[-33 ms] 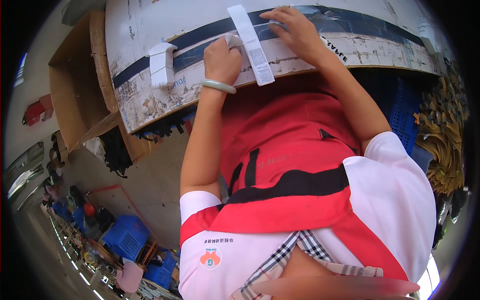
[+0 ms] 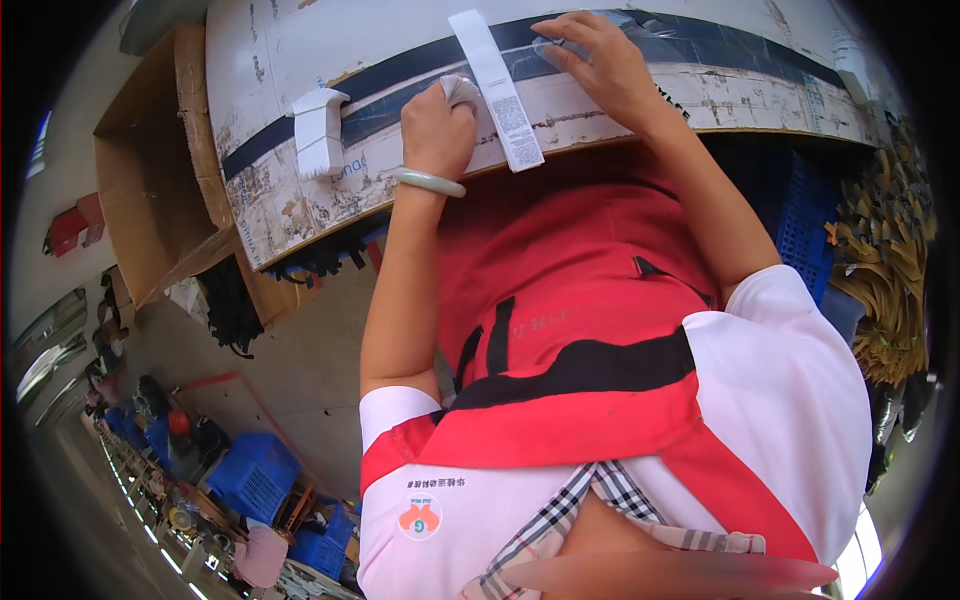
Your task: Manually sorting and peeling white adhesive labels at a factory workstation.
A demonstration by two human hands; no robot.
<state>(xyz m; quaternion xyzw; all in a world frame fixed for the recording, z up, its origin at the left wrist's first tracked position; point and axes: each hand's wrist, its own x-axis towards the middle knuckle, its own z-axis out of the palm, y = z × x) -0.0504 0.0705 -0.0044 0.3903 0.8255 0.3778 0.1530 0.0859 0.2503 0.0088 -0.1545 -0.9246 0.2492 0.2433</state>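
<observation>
My left hand (image 2: 438,132), a pale bangle on its wrist, is closed around a small bundle of white labels (image 2: 459,90) whose ends stick out past the fingers. Just right of it a long white label strip (image 2: 497,90) with fine print lies across the table's dark band and over the near edge. My right hand (image 2: 608,72) is to the right of the strip, thumb and fingers curled around a thin clear piece that looks like plastic film (image 2: 550,48). Left of my left hand a stack of white labels (image 2: 319,135) lies on the table.
The worn white table top (image 2: 300,50) has clear plastic (image 2: 655,42) on its right part. An open cardboard box (image 2: 150,170) adjoins its left end. Below on the right are a blue crate (image 2: 805,215) and stacked brown pieces (image 2: 890,290). Blue baskets (image 2: 255,470) stand at lower left.
My right hand has shifted slightly right, away from the label strip, with the clear film between its fingers. My left hand keeps its hold on the labels.
</observation>
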